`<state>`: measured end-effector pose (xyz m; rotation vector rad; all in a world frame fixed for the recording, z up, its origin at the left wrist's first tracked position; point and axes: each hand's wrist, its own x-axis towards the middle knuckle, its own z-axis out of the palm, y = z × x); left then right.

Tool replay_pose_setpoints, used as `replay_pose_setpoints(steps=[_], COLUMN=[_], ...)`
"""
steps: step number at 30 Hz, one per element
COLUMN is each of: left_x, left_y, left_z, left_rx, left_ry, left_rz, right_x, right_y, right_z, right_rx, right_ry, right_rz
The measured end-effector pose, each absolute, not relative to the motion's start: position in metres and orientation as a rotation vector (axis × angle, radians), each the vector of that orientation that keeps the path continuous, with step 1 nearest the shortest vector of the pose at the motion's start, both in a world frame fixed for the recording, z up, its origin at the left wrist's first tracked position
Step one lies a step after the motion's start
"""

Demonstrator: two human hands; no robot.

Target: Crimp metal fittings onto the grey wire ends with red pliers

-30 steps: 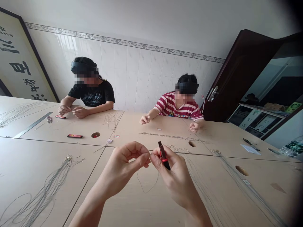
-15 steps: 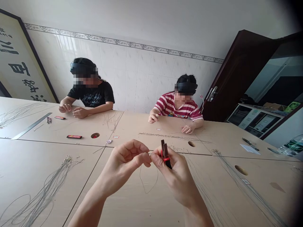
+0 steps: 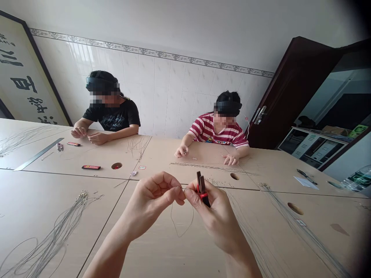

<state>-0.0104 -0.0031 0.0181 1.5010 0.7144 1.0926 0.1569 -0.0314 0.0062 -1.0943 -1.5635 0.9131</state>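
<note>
A thin cord [image 3: 179, 236] hangs in a loop beneath my two hands, which meet fingertip to fingertip over the table. My left hand [image 3: 158, 202] is closed in a pinch on the cord, thumb against forefinger. Close beside it, my right hand [image 3: 213, 208] also pinches the cord while holding red-and-black pliers [image 3: 202, 189] in the palm. The pliers' jaws point up and stand slightly apart. What lies right between the fingertips is too small to make out.
Bundled cords with metal ends [image 3: 84, 195] lie at left; more cords [image 3: 290, 216] lie at right. Across the table [image 3: 150, 255] sit two people. A steel ruler [image 3: 40, 153], a utility-knife blade case [image 3: 91, 167], a pen [image 3: 306, 176] and a water bottle [image 3: 359, 178] are also there.
My hands, the cord and the pliers have hardly moved. Across the table, the hand of the person in the striped shirt has shifted left and down toward the tabletop.
</note>
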Motion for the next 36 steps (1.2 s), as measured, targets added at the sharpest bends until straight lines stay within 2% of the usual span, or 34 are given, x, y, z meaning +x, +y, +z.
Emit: replay_pose_setpoints(steps=[12, 36], left_x=[-0.01, -0.013], left_y=[-0.003, 0.0], left_z=[0.016, 0.012], left_rx=[1.519, 1.575], left_ry=[0.735, 0.773], left_rz=[1.069, 0.976], right_x=[0.157, 0.161], right_y=[-0.032, -0.035], right_z=[0.008, 0.013], right_rx=[-1.092, -1.159], right_ry=[-1.598, -1.76], right_rz=[0.909, 0.693])
